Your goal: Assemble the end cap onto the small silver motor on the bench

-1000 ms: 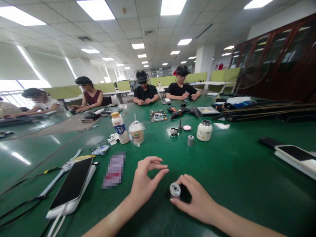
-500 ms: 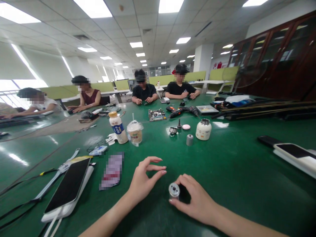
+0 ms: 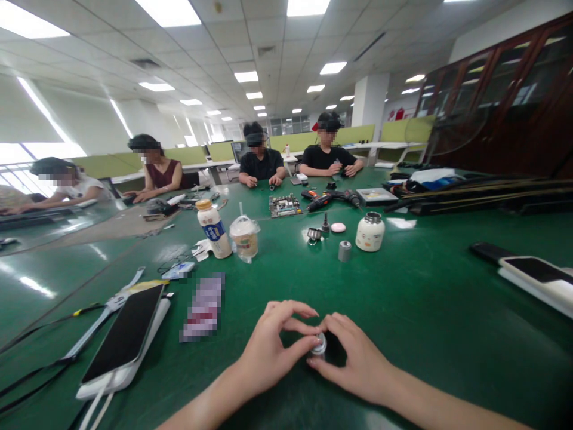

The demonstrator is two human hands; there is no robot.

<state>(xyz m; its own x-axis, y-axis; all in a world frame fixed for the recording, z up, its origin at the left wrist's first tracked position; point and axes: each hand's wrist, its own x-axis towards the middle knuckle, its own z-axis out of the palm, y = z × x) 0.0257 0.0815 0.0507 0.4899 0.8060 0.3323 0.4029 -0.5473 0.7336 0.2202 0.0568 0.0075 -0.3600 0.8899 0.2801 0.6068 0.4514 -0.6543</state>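
Near the table's front, a small silver metal cylinder (image 3: 319, 347) that looks like a small motor stands upright. My right hand (image 3: 358, 352) is closed round its side, thumb in front and index finger behind. From the left, my left hand (image 3: 273, 340) pinches at its top, the thumb and fingertips over the round end face. That end face is partly hidden by those fingertips. Beyond my hands stands a similar grey cylinder (image 3: 344, 251), apart from both.
On the green table (image 3: 425, 298) stand a milk bottle (image 3: 213, 230), a lidded cup (image 3: 245, 239) and a cream jar (image 3: 370, 232). A phone (image 3: 125, 334) lies left. Farther back are a circuit board (image 3: 285, 206) and a power drill (image 3: 347, 198). Several people sit beyond.
My left hand has moved right and down to the cylinder, its fingertips now closing on the top. My right hand has stayed round the cylinder.
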